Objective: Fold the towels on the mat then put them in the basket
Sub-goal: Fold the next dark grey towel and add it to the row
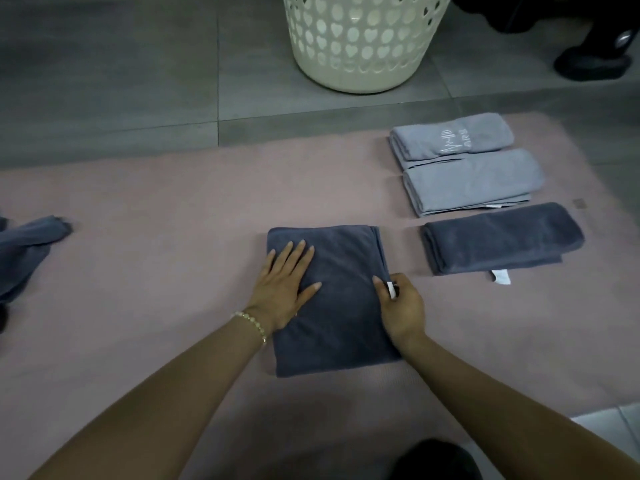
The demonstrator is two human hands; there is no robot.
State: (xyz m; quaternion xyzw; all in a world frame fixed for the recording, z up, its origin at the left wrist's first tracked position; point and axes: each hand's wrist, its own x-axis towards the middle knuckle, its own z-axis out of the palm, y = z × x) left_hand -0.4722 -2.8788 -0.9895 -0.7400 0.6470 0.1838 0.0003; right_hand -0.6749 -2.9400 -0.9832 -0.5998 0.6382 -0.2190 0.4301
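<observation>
Towels [498, 237], five on the pink mat [166, 202]: three folded oblongs [471, 181] right, one crumpled heap [24, 251] left, one dark rectangle [339, 306] centre. Left hand [282, 285] lies flat on it, right hand [403, 308] fingers [377, 284] pinching its edge. Holey plastic basket [356, 64] stands behind.

I am watching the dark folded towel [341, 327] lying flat on the pink mat [166, 202] under my left fingers [297, 253], the cream basket [363, 76] standing well beyond them.

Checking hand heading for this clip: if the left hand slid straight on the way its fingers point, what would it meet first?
The left hand lies flat on the dark grey towel, fingers pointing away. Past the towel's far edge lie bare pink mat and floor tiles, then probably the cream basket.
</observation>
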